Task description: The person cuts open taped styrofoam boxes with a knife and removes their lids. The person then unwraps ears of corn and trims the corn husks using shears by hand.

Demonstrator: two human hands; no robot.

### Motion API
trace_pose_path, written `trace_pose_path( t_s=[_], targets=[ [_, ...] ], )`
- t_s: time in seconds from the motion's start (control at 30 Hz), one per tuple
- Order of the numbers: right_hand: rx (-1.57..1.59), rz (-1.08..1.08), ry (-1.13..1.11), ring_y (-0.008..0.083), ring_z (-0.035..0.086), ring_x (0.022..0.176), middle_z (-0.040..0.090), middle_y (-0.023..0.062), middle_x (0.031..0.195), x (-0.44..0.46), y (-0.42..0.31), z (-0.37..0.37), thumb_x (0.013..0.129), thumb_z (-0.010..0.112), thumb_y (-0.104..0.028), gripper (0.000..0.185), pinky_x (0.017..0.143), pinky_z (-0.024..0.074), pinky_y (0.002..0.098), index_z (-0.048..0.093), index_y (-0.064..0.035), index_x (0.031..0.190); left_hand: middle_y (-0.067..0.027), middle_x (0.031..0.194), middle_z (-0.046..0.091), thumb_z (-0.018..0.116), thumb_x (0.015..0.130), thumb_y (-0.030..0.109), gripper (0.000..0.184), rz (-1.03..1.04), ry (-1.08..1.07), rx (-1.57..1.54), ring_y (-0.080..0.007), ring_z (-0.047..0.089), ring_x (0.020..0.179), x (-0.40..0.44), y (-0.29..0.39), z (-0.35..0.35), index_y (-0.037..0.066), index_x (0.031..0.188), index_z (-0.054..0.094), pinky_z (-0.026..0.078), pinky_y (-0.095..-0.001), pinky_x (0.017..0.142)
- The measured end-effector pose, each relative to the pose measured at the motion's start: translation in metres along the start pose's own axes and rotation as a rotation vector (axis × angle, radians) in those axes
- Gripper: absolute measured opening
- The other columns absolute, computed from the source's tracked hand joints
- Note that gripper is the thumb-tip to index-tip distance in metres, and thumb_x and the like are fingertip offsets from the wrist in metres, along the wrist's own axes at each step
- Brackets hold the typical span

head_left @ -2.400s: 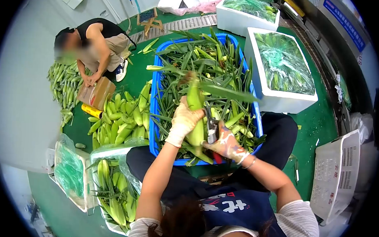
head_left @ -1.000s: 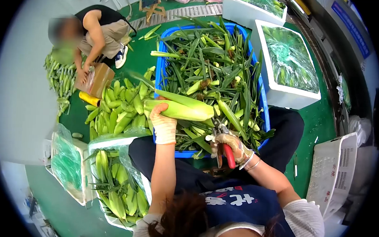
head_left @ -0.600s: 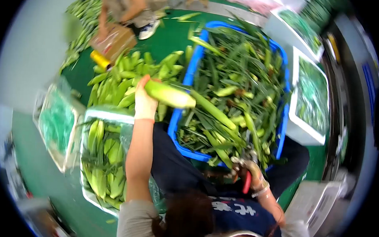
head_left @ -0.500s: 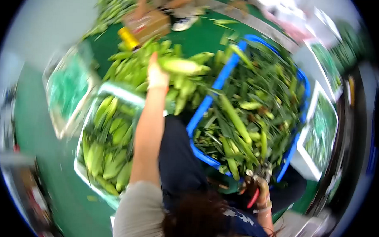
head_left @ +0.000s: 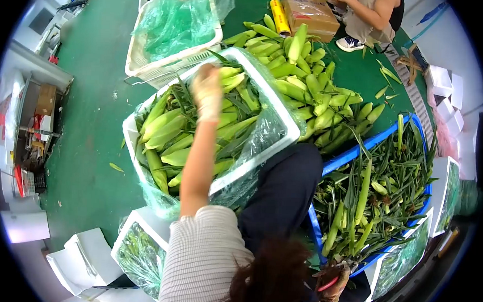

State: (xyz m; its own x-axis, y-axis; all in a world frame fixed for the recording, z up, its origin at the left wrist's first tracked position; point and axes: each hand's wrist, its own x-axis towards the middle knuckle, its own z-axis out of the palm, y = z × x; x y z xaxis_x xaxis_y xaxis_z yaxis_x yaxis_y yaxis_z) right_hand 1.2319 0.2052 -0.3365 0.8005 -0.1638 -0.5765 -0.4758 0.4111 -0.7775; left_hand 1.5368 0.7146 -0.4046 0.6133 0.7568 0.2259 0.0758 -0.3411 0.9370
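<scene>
My left hand (head_left: 207, 94), in a pale glove, is over the far part of a white foam box (head_left: 276, 139) lined with clear plastic. It is smeared by motion, so I cannot tell whether its fingers grip anything. Right beside it lie ears of corn (head_left: 231, 79) in green husks, and more ears (head_left: 165, 129) fill the box. Low at the right, my right hand (head_left: 335, 287) is closed around red-handled pruning shears (head_left: 328, 284), at the near edge of a blue crate (head_left: 314, 228). Cut husks and leaves (head_left: 376, 190) fill that crate.
Beyond the foam box lies a heap of unpacked corn (head_left: 312, 92) on the green floor. A white basket (head_left: 143, 67) with green plastic stands at the far left. A cardboard carton (head_left: 310, 15) and a crouching person (head_left: 374, 17) are behind the heap. Packed foam boxes (head_left: 142, 248) stand nearby.
My left hand has moved from the corn heap, where it held an ear, to over the foam box. The view has turned left. My right hand still holds the shears by the blue crate.
</scene>
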Motion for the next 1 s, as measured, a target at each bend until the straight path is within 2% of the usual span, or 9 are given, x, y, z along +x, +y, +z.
trace_pose_path(
  t_s=[0.07, 0.13, 0.27, 0.37, 0.57, 0.67, 0.73, 0.8, 1.0],
  targets=[
    [0.012, 0.014, 0.067, 0.0230, 0.056, 0.071, 0.054, 0.0084, 0.087, 0.006, 0.016, -0.021, 0.091, 0.044, -0.038, 0.033, 0.054, 0.0512, 0.0336, 0.050, -0.0065, 0.100, -0.0143, 0.089, 0.064, 0.063, 0.076, 0.019, 0.026, 0.256, 0.229, 0.770, -0.0287, 0.062, 0.085, 0.005, -0.057, -0.086, 0.005, 0.098, 0.063, 0.049, -0.0374, 0.077],
    [0.029, 0.024, 0.137, 0.0232, 0.057, 0.071, 0.054, 0.0089, 0.086, 0.004, 0.022, -0.023, 0.090, 0.044, -0.038, 0.035, 0.052, 0.0522, 0.0343, 0.050, -0.0053, 0.100, -0.0178, 0.098, 0.062, 0.069, 0.070, 0.026, 0.036, -0.223, -0.259, 1.044, -0.0322, 0.060, 0.096, 0.001, -0.109, -0.145, 0.005, 0.099, 0.063, 0.048, -0.0390, 0.084],
    [-0.127, -0.001, 0.018, 0.0225, 0.055, 0.061, 0.050, 0.0079, 0.070, 0.002, 0.013, 0.008, 0.085, 0.051, -0.028, 0.029, 0.052, 0.0495, 0.0332, 0.049, 0.0007, 0.087, -0.0191, 0.106, 0.059, 0.073, 0.064, 0.035, 0.049, -0.030, -0.407, 1.146, -0.0316, 0.058, 0.100, -0.016, -0.105, -0.159, 0.004, 0.101, 0.062, 0.047, -0.0376, 0.086],
    [-0.263, -0.054, -0.142, 0.0242, 0.058, 0.068, 0.055, 0.0143, 0.082, -0.002, 0.008, 0.001, 0.088, 0.050, -0.030, 0.034, 0.055, 0.0513, 0.0330, 0.050, 0.0021, 0.097, -0.0173, 0.109, 0.058, 0.076, 0.061, 0.032, 0.060, 0.086, -0.579, 1.399, -0.0305, 0.056, 0.104, -0.028, -0.091, -0.139, 0.006, 0.110, 0.054, 0.046, -0.0369, 0.089],
    [-0.452, -0.029, 0.049, 0.0159, 0.056, 0.062, 0.058, 0.0049, 0.076, -0.024, 0.001, -0.004, 0.070, 0.064, -0.002, 0.030, 0.057, 0.0462, 0.0285, 0.051, -0.0010, 0.096, -0.0234, 0.103, 0.061, 0.073, 0.069, 0.031, 0.059, 0.211, -0.478, 0.630, -0.0372, 0.059, 0.097, -0.030, -0.001, -0.076, -0.001, 0.111, 0.048, 0.047, -0.0417, 0.085],
    [-1.018, -0.253, -0.061, 0.0244, 0.061, 0.073, 0.059, 0.0114, 0.080, -0.025, -0.022, 0.015, 0.069, 0.074, -0.019, 0.053, 0.065, 0.0492, 0.0336, 0.045, 0.0015, 0.108, -0.0238, 0.106, 0.060, 0.071, 0.070, 0.031, 0.058, 0.374, -0.651, 0.641, -0.0364, 0.058, 0.098, -0.063, 0.149, 0.002, -0.001, 0.114, 0.051, 0.045, -0.0388, 0.085],
    [-1.113, -0.375, -0.072, 0.0352, 0.061, 0.081, 0.060, 0.0201, 0.086, -0.020, -0.035, 0.030, 0.068, 0.076, -0.032, 0.068, 0.072, 0.0495, 0.0397, 0.040, 0.0026, 0.115, -0.0207, 0.092, 0.059, 0.071, 0.066, 0.033, 0.046, 0.761, -0.817, 0.161, -0.0361, 0.059, 0.089, -0.096, 0.184, 0.075, 0.002, 0.096, 0.056, 0.048, -0.0398, 0.076],
    [-1.139, -0.391, -0.034, 0.0415, 0.059, 0.088, 0.059, 0.0269, 0.095, -0.021, -0.057, 0.046, 0.067, 0.075, -0.039, 0.076, 0.078, 0.0479, 0.0433, 0.038, 0.0041, 0.117, -0.0165, 0.087, 0.056, 0.073, 0.062, 0.027, 0.041, 1.171, -0.686, 0.346, -0.0338, 0.059, 0.086, -0.168, 0.255, 0.112, 0.007, 0.094, 0.056, 0.049, -0.0398, 0.074],
    [-0.736, -0.322, 0.153, 0.0343, 0.060, 0.086, 0.058, 0.0251, 0.089, 0.017, -0.072, 0.021, 0.067, 0.073, -0.045, 0.074, 0.075, 0.0471, 0.0406, 0.039, 0.0051, 0.110, -0.0121, 0.085, 0.060, 0.074, 0.060, 0.018, 0.044, 1.394, -0.999, 0.284, -0.0296, 0.062, 0.079, -0.331, 0.293, 0.163, 0.007, 0.097, 0.053, 0.050, -0.0379, 0.069]
  ],
)
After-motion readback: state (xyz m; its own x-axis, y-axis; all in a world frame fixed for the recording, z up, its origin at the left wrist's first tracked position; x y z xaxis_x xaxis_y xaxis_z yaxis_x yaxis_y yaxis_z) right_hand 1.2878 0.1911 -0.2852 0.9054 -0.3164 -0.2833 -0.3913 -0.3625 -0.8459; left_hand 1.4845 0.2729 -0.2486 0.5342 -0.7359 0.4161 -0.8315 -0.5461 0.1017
